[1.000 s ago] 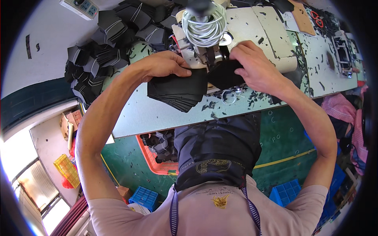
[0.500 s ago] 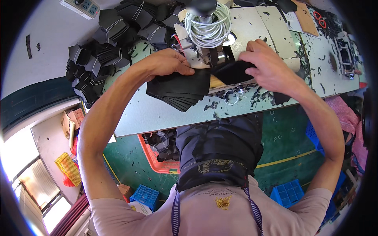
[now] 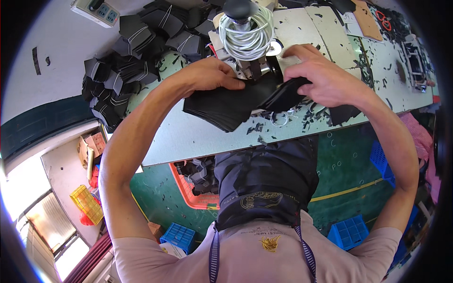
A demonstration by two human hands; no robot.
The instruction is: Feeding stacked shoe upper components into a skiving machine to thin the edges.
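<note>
My left hand (image 3: 210, 75) grips a fanned stack of thin black sheets (image 3: 217, 109) by its upper edge, thumb on top. The stack lies just in front of the head of a pale bench machine (image 3: 258, 70). On the other side of the head, my right hand (image 3: 321, 78) pinches a smaller bundle of black pieces (image 3: 285, 94) between thumb and fingers. This bundle is tilted, and its left end meets the right edge of the stack. The machine's working point is partly hidden behind the black material.
A coil of pale cable (image 3: 246, 35) hangs on the machine's top. Banded bundles of black pieces (image 3: 134, 33) are heaped at the back left. Black scraps litter the table (image 3: 174, 137). Below are an orange crate (image 3: 188, 195) with black pieces and a blue crate (image 3: 348, 233).
My right hand has brought its black bundle left and tilted it against the stack, covering the gap between them. My left hand has shifted slightly right with the stack.
</note>
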